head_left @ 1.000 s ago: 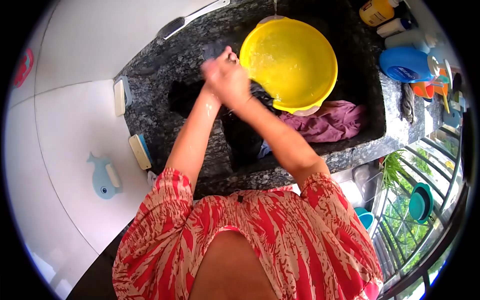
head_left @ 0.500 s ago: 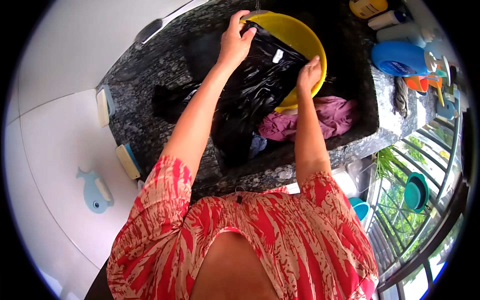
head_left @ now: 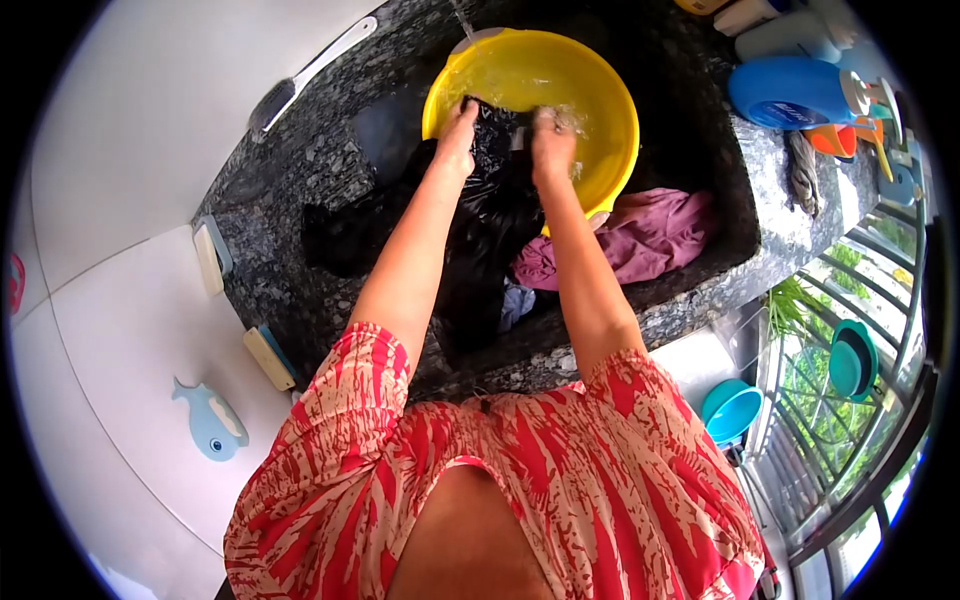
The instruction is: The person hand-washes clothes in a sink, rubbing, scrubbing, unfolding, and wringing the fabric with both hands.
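A wet black garment [head_left: 490, 190] hangs over the near rim of a yellow basin [head_left: 608, 110], part of it inside and the rest spread on the dark stone counter. My left hand [head_left: 459, 138] grips its edge at the left side of the basin. My right hand [head_left: 552, 148], smeared by motion, is closed on the same edge inside the basin, near a small white label. Water splashes around it. A thin stream of water [head_left: 463, 18] falls at the basin's far left rim. Beside the basin, a mauve cloth [head_left: 655, 240] lies in the sink.
A white-handled brush [head_left: 310, 75] lies on the counter at the left. Along the right ledge stand a blue pump bottle [head_left: 795, 93] and other bottles, with a grey rag [head_left: 803, 172] nearby. A turquoise basin [head_left: 732, 410] sits low at the right.
Both hands have come closer together and lowered the black garment's upper edge into the basin. The garment was stretched wide across the basin before. More of the yellow basin and splashing water now shows.
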`<state>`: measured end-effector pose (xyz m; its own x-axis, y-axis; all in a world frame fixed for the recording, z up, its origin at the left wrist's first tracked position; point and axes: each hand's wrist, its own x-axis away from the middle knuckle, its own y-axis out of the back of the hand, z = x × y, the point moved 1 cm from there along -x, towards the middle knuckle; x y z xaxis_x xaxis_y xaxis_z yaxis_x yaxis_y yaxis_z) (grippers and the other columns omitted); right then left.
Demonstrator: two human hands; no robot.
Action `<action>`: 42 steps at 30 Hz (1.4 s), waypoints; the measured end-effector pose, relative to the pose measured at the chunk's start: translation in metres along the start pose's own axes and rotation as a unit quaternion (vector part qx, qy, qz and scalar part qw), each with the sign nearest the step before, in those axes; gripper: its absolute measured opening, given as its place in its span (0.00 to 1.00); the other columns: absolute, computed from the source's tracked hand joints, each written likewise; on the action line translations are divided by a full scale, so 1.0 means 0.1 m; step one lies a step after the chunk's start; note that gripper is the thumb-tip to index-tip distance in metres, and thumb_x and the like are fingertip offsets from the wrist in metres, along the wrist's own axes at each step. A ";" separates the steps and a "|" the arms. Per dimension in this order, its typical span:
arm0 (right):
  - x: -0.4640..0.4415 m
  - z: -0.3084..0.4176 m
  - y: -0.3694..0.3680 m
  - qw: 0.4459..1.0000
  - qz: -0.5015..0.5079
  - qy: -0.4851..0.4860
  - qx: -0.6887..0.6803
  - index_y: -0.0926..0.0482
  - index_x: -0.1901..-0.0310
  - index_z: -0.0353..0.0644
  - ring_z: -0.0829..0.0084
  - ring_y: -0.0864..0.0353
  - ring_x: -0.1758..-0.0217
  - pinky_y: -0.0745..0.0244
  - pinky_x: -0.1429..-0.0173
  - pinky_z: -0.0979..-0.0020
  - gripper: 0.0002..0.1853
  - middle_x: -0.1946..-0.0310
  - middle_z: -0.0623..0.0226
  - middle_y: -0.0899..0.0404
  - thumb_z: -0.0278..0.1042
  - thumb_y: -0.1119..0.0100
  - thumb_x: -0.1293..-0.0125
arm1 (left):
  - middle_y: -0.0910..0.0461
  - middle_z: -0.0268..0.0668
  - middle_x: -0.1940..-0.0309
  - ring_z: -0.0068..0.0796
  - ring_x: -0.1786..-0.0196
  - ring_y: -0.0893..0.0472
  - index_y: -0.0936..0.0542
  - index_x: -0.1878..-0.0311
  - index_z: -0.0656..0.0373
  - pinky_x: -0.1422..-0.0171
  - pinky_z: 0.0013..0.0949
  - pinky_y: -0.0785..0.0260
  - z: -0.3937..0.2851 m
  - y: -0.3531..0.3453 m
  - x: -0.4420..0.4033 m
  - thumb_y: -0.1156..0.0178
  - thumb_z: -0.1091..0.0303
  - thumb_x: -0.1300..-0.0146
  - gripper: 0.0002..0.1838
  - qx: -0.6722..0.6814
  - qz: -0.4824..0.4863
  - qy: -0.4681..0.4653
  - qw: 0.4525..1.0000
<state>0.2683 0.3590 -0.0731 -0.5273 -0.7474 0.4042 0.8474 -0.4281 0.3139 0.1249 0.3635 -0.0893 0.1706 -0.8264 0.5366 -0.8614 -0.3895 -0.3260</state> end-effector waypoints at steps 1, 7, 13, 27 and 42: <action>0.25 0.23 -0.04 0.984 0.161 -0.012 -0.081 0.20 0.55 0.30 0.56 0.18 0.55 0.26 0.49 0.64 0.21 0.59 0.48 0.17 0.44 0.40 0.38 | 0.24 0.42 0.46 0.33 0.43 0.26 0.31 0.37 0.63 0.38 0.34 0.34 -0.13 -0.18 0.19 0.46 0.61 0.30 0.22 -0.031 -0.070 0.075 0.994; 1.17 0.75 -0.01 0.762 0.220 0.544 0.272 0.22 0.72 0.47 0.58 0.19 0.72 0.22 0.58 0.61 0.12 0.80 0.58 0.22 0.47 0.38 0.42 | 0.22 0.42 0.51 0.36 0.46 0.24 0.29 0.39 0.58 0.42 0.38 0.30 0.21 0.20 0.23 0.44 0.58 0.32 0.22 0.332 0.252 0.108 0.902; -0.31 0.53 -0.01 0.852 0.176 0.279 0.406 0.18 0.62 0.43 0.47 0.18 0.62 0.24 0.53 0.51 0.22 0.67 0.44 0.18 0.53 0.54 0.32 | 0.24 0.43 0.44 0.32 0.42 0.26 0.26 0.41 0.64 0.36 0.36 0.37 -0.73 -0.47 0.89 0.38 0.54 0.36 0.27 -0.044 -0.031 0.135 0.989; -0.11 -0.22 -0.14 0.834 0.265 0.183 0.447 0.20 0.49 0.46 0.57 0.18 0.51 0.26 0.46 0.60 0.22 0.54 0.53 0.18 0.53 0.48 0.35 | 0.21 0.39 0.57 0.28 0.61 0.19 0.23 0.48 0.63 0.55 0.27 0.26 -0.49 0.12 1.45 0.42 0.72 0.36 0.13 -0.202 -0.119 -0.162 0.958; 2.66 0.78 0.54 0.775 0.613 0.150 0.033 0.24 0.57 0.40 0.85 0.29 0.59 0.30 0.55 0.78 0.11 0.64 0.75 0.26 0.28 0.34 0.39 | 0.21 0.39 0.51 0.28 0.50 0.21 0.25 0.46 0.61 0.45 0.33 0.28 -0.89 1.03 2.48 0.56 0.53 0.27 0.21 0.029 0.067 -0.092 0.993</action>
<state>0.1694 0.1767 0.1185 0.7172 -0.6615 0.2189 0.6910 0.7158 -0.1010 0.0356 0.1546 0.0792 0.1463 -0.9306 0.3356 -0.8543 -0.2899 -0.4315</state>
